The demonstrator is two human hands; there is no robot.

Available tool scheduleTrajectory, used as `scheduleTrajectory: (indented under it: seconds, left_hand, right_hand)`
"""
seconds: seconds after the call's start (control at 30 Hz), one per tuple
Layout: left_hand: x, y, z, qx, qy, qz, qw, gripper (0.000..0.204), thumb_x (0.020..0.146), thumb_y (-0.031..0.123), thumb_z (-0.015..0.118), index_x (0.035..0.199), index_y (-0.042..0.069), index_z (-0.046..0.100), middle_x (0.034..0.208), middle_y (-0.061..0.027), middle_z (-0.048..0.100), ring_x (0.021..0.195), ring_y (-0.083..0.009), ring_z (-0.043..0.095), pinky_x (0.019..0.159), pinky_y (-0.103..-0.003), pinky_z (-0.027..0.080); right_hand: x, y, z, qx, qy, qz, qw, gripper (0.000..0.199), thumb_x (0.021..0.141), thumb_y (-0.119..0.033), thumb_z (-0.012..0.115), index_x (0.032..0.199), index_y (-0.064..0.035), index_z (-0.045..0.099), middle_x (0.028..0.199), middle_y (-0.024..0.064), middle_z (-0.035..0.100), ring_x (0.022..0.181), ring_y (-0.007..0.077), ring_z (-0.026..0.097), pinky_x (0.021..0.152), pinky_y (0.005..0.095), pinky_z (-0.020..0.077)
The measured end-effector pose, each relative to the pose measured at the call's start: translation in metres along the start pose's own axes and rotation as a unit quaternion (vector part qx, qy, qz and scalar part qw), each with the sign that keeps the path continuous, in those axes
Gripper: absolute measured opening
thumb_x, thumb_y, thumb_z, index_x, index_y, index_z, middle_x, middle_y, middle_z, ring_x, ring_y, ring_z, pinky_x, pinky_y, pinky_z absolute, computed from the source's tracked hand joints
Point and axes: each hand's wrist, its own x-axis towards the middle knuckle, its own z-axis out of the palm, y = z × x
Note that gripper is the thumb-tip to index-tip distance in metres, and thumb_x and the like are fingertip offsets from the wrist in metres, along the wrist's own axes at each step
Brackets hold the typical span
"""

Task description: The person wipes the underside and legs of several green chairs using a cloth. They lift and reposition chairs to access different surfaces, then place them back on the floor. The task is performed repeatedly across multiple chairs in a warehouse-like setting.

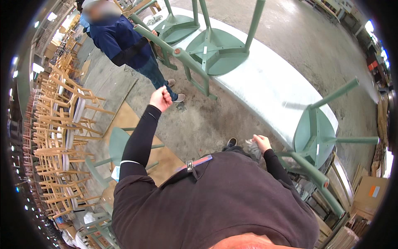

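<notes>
My left hand point(161, 99) is raised in mid-air with its fingers curled into a fist; whatever may be inside it is hidden. It is nearest the green chair point(195, 68) lying upside down at the table's near left edge, and apart from it. Low by the table's near edge, my right hand point(262, 143) is closed on a crumpled whitish cloth point(252, 146) that hangs beside my leg. Just right of that hand, another upside-down green chair point(314, 135) rests on the pale-covered table point(265, 83), its legs pointing up and outward.
A co-worker point(124, 41) in dark blue stands at far left, by a third upturned green chair point(176, 29). Stacked wooden chairs point(68, 133) line the left. A green chair point(118, 145) stands near my left elbow. Cardboard point(369, 195) and boards lie at right.
</notes>
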Motion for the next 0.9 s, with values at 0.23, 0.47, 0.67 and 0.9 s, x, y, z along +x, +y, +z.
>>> scheduleTrajectory:
  seconds: [0.23, 0.47, 0.67, 0.9]
  left_hand:
    - [0.063, 0.111, -0.050, 0.020, -0.003, 0.017, 1.000, 0.044, 0.105, 0.044, 0.050, 0.090, 0.007, 0.068, 0.080, -0.0100, 0.072, 0.076, -0.0292, 0.071, 0.078, -0.050, 0.059]
    - [0.190, 0.209, -0.045, -0.007, -0.094, -0.145, 0.985, 0.082, 0.103, 0.064, 0.035, 0.138, -0.010, 0.042, 0.137, -0.0351, 0.053, 0.125, -0.0505, 0.056, 0.102, -0.064, 0.047]
    - [0.307, 0.312, -0.018, 0.095, -0.320, -0.368, 0.868, 0.103, 0.094, 0.077, 0.041, 0.148, -0.010, 0.040, 0.143, -0.0334, 0.052, 0.120, -0.0428, 0.063, 0.097, -0.056, 0.054]
    - [0.371, 0.325, 0.017, 0.330, -0.241, -0.514, 0.755, 0.055, 0.099, 0.047, 0.058, 0.121, -0.003, 0.056, 0.106, -0.0199, 0.067, 0.078, -0.0237, 0.069, 0.066, -0.031, 0.061]
  right_hand:
    - [0.117, -0.186, 0.117, 0.267, -0.264, 0.210, 0.903, 0.059, 0.100, -0.058, 0.054, 0.094, -0.0009, 0.068, 0.085, 0.0114, 0.070, 0.077, 0.0240, 0.070, 0.074, 0.0396, 0.0585]
    - [0.184, -0.279, 0.180, 0.427, -0.272, 0.300, 0.808, 0.084, 0.087, -0.077, 0.059, 0.111, 0.0036, 0.062, 0.094, 0.0155, 0.070, 0.085, 0.0288, 0.072, 0.083, 0.0444, 0.0596]
    - [0.213, -0.336, 0.231, 0.500, -0.140, 0.259, 0.814, 0.081, 0.083, -0.077, 0.065, 0.112, -0.0016, 0.063, 0.095, 0.0138, 0.069, 0.080, 0.0220, 0.070, 0.074, 0.0414, 0.0597]
    - [0.227, -0.334, 0.253, 0.613, -0.080, 0.277, 0.735, 0.027, 0.082, -0.029, 0.077, 0.096, -0.0093, 0.064, 0.077, 0.0018, 0.062, 0.058, 0.0178, 0.059, 0.054, 0.0344, 0.0519]
